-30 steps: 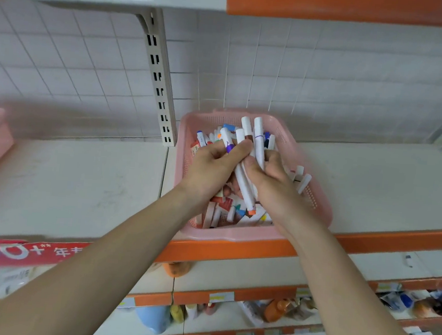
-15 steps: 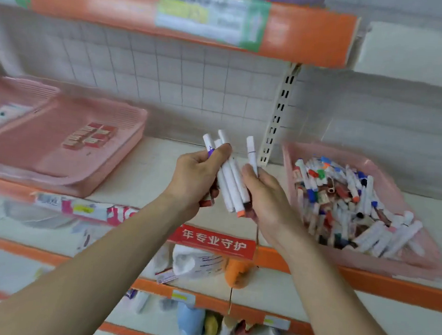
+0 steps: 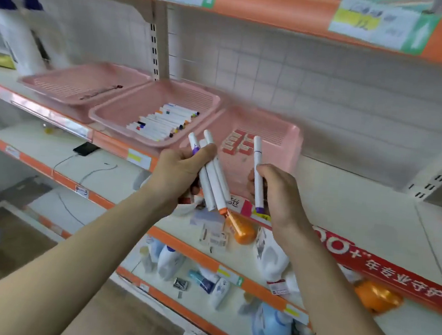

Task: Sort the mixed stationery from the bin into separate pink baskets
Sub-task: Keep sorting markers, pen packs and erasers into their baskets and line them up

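My left hand grips a bundle of three white markers, tips pointing down to the right. My right hand holds a single white marker with a purple end, nearly upright. Behind the hands stand three pink baskets on the shelf. The middle basket holds a row of white markers. The right basket holds small red erasers. The left basket holds a thin dark pen. The mixed bin is out of view.
An orange-edged shelf carries the baskets; another shelf hangs overhead. White bottles stand at far left. A phone with a cable lies on the shelf below. Bottles and an orange pack fill lower shelves.
The view swung left from the mixed bin to the three sorted baskets. My hands drew apart: the right now holds one marker away from the left hand's bundle.
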Motion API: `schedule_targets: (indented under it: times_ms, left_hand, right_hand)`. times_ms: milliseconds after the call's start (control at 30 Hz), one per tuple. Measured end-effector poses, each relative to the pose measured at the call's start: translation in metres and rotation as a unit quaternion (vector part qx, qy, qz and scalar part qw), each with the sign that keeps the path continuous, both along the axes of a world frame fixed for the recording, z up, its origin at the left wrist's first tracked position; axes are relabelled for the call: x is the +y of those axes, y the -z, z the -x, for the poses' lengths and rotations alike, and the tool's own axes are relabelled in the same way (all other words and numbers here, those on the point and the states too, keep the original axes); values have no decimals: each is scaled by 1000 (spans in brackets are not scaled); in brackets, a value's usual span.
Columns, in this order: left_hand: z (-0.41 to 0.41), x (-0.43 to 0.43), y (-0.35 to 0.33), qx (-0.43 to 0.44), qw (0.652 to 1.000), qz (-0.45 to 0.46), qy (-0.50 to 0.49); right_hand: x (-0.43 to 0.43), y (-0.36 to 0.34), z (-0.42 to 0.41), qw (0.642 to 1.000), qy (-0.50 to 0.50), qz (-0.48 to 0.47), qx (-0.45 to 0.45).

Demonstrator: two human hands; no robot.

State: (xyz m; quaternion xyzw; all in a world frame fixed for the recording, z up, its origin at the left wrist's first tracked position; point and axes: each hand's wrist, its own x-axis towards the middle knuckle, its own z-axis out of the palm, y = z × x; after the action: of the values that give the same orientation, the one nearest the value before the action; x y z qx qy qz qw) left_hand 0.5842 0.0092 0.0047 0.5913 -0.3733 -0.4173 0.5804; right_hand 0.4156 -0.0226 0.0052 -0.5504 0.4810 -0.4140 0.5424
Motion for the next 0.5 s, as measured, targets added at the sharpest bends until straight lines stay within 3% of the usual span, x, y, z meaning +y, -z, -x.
schedule_targets:
  times_ms: [200, 500]
  left_hand:
    - [-77, 4, -5, -23, 1000, -15, -13]
    - [-119, -27, -5, -30, 999, -7, -9]
  right_hand:
    - [3, -8, -66, 999, -32, 32, 11]
    - [-36, -6, -100, 998, -43, 48, 5]
